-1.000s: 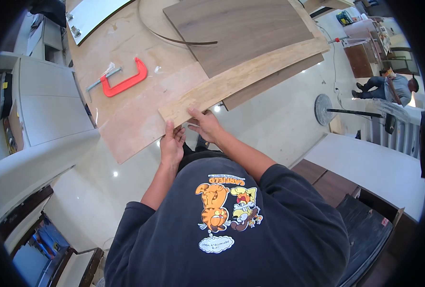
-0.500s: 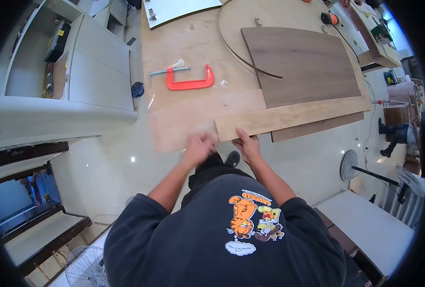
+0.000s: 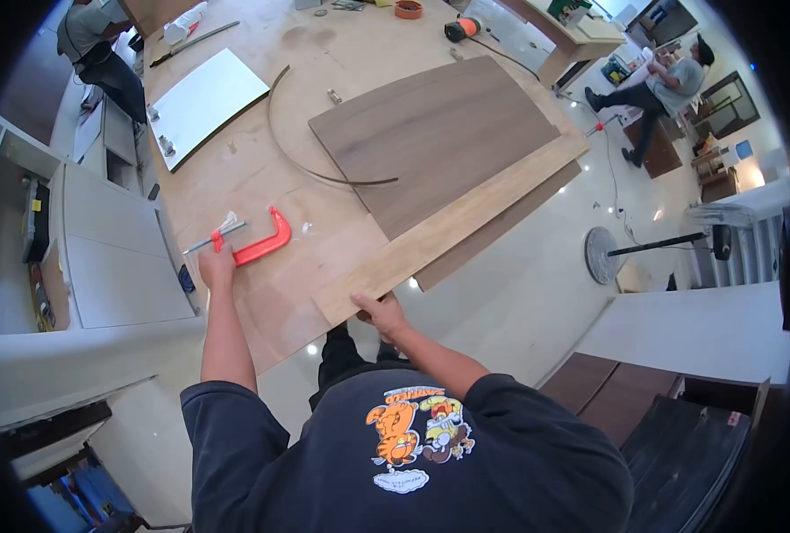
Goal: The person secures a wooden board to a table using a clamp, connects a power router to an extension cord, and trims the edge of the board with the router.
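Note:
A red C-clamp [image 3: 269,246] with a steel screw lies on the workbench [image 3: 262,142]. My left hand [image 3: 217,266] is closed around its screw end, hiding part of the frame. Near the bench's front edge, my right hand [image 3: 383,316] grips the near end of a long pale wooden strip [image 3: 448,226], thumb on top and fingers beneath. The strip runs diagonally across a brown wood-grain panel [image 3: 448,133], whose front part sticks out past the strip and the bench edge.
A thin curved dark strip [image 3: 275,124] rests beside the panel. Further back are a white board with hinges [image 3: 204,107], an orange-and-black corded tool [image 3: 460,29] and an orange tape roll [image 3: 408,10]. Two other people are in the room. A standing fan [image 3: 603,256] is at right.
My left hand has moved from beside the strip's end out to the C-clamp and closed on it. The right hand keeps its hold on the strip. The view has turned and shifted.

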Motion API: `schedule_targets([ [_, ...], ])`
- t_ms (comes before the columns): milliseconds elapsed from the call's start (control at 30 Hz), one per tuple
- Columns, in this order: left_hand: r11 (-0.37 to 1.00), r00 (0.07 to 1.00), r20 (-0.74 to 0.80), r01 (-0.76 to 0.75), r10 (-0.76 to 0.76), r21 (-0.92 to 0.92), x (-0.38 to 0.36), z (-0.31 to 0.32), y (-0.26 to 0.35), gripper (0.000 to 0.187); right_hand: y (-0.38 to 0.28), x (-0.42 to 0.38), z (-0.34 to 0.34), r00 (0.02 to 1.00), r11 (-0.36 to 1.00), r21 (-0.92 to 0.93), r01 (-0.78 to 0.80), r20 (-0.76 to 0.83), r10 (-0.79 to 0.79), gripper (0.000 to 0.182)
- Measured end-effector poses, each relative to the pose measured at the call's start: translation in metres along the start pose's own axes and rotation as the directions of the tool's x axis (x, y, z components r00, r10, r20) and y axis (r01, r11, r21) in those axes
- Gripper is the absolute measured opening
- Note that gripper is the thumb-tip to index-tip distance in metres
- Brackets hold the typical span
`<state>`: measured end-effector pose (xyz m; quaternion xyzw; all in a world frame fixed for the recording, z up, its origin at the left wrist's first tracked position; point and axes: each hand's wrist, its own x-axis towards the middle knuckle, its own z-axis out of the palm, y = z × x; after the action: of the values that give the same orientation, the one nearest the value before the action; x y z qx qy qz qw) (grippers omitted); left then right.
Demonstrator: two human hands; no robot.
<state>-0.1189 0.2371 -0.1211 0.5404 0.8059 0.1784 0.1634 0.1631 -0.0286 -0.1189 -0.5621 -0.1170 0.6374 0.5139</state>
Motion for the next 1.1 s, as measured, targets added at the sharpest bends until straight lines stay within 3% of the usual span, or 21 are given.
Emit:
schedule_targets([
  [33, 0.999, 1.000, -0.024, -0.008, 0.007, -0.034, -0.002, -0.007, -0.001, 0.048, 0.002, 0.001, -0.001, 0.999, 0.999, -0.012, 0.033, -0.009, -0.033, 0.047],
  [67, 0.934, 1.000, 0.014, 0.028, -0.025, -0.357, -0.002, -0.009, -0.001, 0.042, 0.005, 0.006, 0.000, 0.995, 0.996, 0.012, 0.091, -0.038, -0.091, 0.038],
  [100, 0.772, 0.996, 0.065, 0.087, -0.059, -0.630, -0.017, -0.023, 0.017, 0.037, 0.012, 0.008, 0.001, 0.989, 0.991, 0.032, 0.130, -0.071, -0.127, 0.030],
  [233, 0.583, 0.987, 0.024, -0.073, 0.157, -0.809, -0.076, -0.087, 0.063, 0.025, 0.014, 0.009, 0.000, 0.996, 0.995, 0.062, 0.077, -0.050, -0.074, 0.036],
  [333, 0.673, 0.964, 0.026, -0.165, 0.264, -0.721, -0.130, -0.143, 0.074, 0.027, 0.009, 0.004, 0.003, 0.994, 0.995, 0.043, 0.089, -0.067, -0.086, 0.037],
  [433, 0.682, 0.926, 0.166, -0.120, 0.338, -0.721, -0.185, -0.159, 0.063, 0.031, 0.011, 0.006, 0.001, 0.996, 0.995, 0.059, 0.079, -0.041, -0.077, 0.038],
  [500, 0.772, 0.892, 0.327, -0.038, 0.313, -0.634, -0.217, -0.149, 0.058, 0.031, 0.012, 0.008, 0.002, 0.997, 0.996, 0.054, 0.072, -0.037, -0.070, 0.038],
  [567, 0.787, 0.881, 0.379, 0.012, 0.284, -0.616, -0.241, -0.127, 0.055, 0.028, 0.012, 0.008, 0.001, 0.996, 0.996, 0.040, 0.078, -0.039, -0.076, 0.038],
  [767, 0.893, 0.920, 0.211, -0.233, 0.331, -0.386, -0.275, -0.073, 0.056, 0.034, 0.010, 0.004, 0.002, 0.996, 0.996, 0.028, 0.081, -0.047, -0.080, 0.037],
  [867, 0.939, 0.934, 0.198, -0.247, 0.297, -0.240, -0.303, -0.077, 0.077, 0.041, 0.007, 0.000, 0.006, 0.993, 0.992, 0.060, 0.107, -0.061, -0.104, 0.033],
  [1000, 0.896, 0.936, 0.112, -0.280, 0.335, -0.346, -0.329, -0.058, 0.069, 0.039, 0.009, 0.000, 0.005, 0.995, 0.993, 0.073, 0.093, -0.040, -0.090, 0.035],
  [1100, 0.908, 0.921, 0.244, -0.202, 0.303, -0.366, -0.335, -0.055, 0.063, 0.042, 0.014, 0.007, -0.002, 0.997, 0.998, 0.008, 0.068, 0.021, -0.069, 0.045],
])
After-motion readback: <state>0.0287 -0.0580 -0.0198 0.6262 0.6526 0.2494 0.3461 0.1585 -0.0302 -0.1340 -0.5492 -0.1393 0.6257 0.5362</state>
